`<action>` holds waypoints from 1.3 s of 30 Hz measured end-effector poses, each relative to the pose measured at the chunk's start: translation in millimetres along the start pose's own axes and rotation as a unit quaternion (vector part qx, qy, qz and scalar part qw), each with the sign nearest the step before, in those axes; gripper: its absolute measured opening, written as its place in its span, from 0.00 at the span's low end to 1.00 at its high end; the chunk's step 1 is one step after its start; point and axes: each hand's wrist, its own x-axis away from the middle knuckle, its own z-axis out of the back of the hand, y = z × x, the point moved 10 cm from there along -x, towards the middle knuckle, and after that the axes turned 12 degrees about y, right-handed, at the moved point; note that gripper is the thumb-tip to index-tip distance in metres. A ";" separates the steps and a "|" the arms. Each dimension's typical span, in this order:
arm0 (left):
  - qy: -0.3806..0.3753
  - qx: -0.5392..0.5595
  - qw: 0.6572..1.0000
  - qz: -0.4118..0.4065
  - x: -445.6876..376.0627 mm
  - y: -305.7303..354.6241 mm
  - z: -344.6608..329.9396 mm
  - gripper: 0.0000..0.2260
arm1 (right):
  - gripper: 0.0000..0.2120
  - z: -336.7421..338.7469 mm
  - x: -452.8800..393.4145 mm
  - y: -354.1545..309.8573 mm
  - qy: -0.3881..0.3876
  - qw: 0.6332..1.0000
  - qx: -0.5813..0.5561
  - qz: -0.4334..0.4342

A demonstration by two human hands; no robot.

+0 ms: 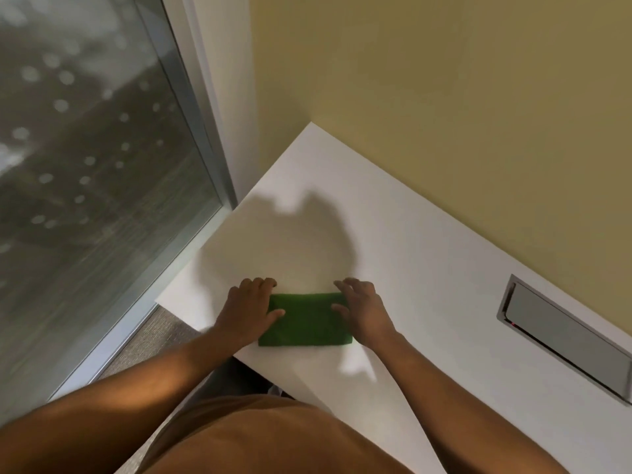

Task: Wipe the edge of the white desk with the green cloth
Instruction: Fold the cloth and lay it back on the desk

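A folded green cloth [306, 319] lies flat on the white desk [393, 241], close to the desk's near edge. My left hand [248, 309] rests on the cloth's left end, fingers spread, thumb lying across the fabric. On the right end sits my right hand [362, 307], fingers apart and palm down, thumb touching the cloth. Neither hand is closed around the cloth; both press or rest on it. The desk's near edge runs diagonally just below the cloth.
A metal cable hatch [564, 336] is set into the desk at the right. A yellow wall [444, 80] backs the desk. A glass panel with a metal frame [85, 165] stands at the left, with grey carpet [160, 333] below.
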 end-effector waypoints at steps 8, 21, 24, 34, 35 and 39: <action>-0.139 0.195 0.967 0.089 -15.3 -8.4 -24.1 0.14 | 0.12 -21.8 11.2 46.4 -0.036 0.984 -0.117 -0.131; -0.227 0.557 0.742 0.295 -28.1 95.4 -41.9 0.11 | 0.20 -3.8 111.8 114.4 0.088 0.627 -0.682 -0.366; -0.229 0.543 0.751 0.298 -33.7 123.9 -63.6 0.15 | 0.19 0.1 130.2 152.1 0.132 0.631 -0.659 -0.387; -0.131 0.481 0.827 0.261 -106.3 250.9 -107.1 0.20 | 0.17 42.1 124.5 311.4 0.237 0.641 -0.594 -0.424; -0.116 0.478 0.832 0.258 -120.1 262.8 -111.2 0.22 | 0.17 48.4 117.6 327.4 0.246 0.643 -0.588 -0.424; -0.068 0.452 0.860 0.225 -179.3 306.9 -121.3 0.27 | 0.25 78.5 79.7 384.0 0.271 0.666 -0.547 -0.430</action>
